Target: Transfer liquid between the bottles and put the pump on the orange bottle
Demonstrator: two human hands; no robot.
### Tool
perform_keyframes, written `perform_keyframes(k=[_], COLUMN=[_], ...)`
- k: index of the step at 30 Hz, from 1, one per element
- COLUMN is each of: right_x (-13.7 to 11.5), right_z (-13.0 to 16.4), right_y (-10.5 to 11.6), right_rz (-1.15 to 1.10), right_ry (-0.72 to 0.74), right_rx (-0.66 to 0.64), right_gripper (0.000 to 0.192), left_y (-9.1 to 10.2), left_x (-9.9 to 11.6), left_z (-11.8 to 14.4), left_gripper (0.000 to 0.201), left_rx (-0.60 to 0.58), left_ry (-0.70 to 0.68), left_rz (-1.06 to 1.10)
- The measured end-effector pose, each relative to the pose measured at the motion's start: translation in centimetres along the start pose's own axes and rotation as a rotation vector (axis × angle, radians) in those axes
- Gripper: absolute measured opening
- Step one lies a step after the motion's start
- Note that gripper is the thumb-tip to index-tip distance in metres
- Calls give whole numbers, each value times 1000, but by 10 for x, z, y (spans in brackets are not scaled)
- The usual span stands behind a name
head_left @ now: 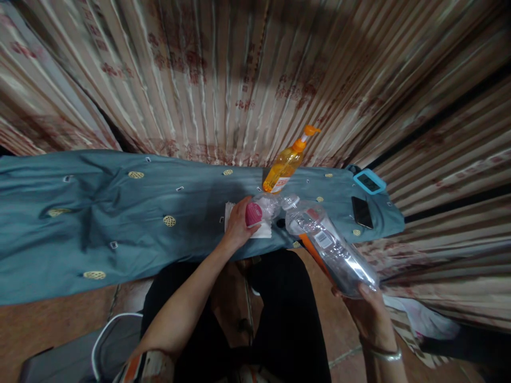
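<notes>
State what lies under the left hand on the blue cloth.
Under the left hand lies a white paper on the blue cloth; the fingers hold a pink-capped item. The paper's middle is covered.

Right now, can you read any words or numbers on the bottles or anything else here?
Nothing can be read.
Clear plastic bottle in the right hand: white barcode label, too blurred.
Orange pump bottle: label too small.
Pink item by the left hand: no readable text.

The left hand [238, 222] hides part of the pink cap [253, 214] and napkin [263, 230]. The bottle's [333, 250] near end sits behind the right hand's fingers [365, 291]; its label is unreadable.
</notes>
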State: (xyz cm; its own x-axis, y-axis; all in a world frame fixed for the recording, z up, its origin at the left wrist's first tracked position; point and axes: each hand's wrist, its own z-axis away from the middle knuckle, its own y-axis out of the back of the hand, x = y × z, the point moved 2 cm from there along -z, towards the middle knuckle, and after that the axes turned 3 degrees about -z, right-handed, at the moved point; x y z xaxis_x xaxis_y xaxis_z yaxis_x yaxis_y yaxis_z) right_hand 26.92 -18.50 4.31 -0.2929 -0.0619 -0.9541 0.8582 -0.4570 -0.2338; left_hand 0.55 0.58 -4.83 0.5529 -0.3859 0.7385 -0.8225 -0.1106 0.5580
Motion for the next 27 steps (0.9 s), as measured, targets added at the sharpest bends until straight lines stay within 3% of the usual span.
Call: perform_keyframes(k=[8, 14, 27], right_x=[-6, -11, -13], right_z=[-2, 0, 27], right_y=[9, 4, 6], right_rz=[31, 63, 209], right_ry=[30, 95, 126], right_rx=[48, 69, 16], right_gripper=[55, 55, 78], left_y=[2, 3, 1], left_x=[2, 2, -7], left_z=[0, 1, -2], left_gripper=[86, 85, 85], left_rx=[-1, -11, 45], left_ry=[-11, -3, -7], left_rz=[11, 20, 26])
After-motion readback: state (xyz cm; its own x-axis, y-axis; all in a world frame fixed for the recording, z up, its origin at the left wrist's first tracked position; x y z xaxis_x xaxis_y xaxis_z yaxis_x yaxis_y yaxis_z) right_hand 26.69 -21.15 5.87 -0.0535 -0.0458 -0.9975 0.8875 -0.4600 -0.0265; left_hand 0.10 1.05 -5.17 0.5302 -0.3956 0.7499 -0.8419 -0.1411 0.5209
